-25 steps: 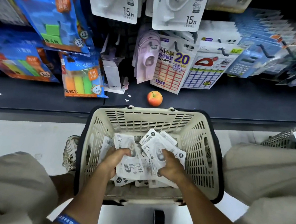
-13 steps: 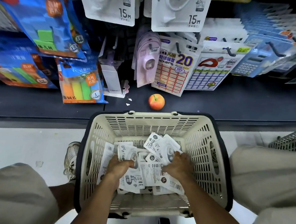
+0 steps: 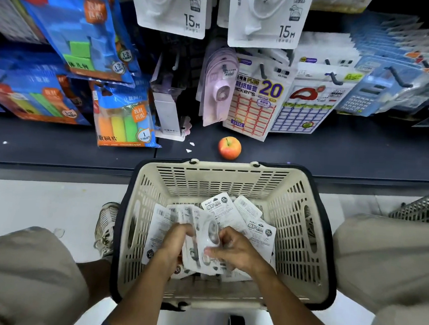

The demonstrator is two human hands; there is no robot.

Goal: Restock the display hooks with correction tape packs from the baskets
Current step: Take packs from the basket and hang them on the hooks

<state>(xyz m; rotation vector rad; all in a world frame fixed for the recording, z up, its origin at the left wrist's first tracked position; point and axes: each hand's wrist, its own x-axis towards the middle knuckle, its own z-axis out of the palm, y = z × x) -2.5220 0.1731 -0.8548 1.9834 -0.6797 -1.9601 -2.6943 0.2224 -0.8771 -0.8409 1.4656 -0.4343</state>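
**Gathering correction tape packs in the basket**

Both hands are working low inside the cream basket [image 3: 293, 218], which is sitting on the floor against the front edge of the dark shelf [image 3: 57, 148]. The left hand [image 3: 177, 243] is curling its grip around a small stack of correction tape packs [image 3: 203, 237], and the right hand [image 3: 235, 250] is pinching the same bundle from the other side, probably squaring the cards so their hang holes line up for the hooks. More packs are lying loose toward the basket's far right corner. Above, matching packs [image 3: 266, 16] are hanging over the shelf, where the bundle is likely heading. An apple [image 3: 229, 147] is resting on the shelf just beyond the basket's far rim.
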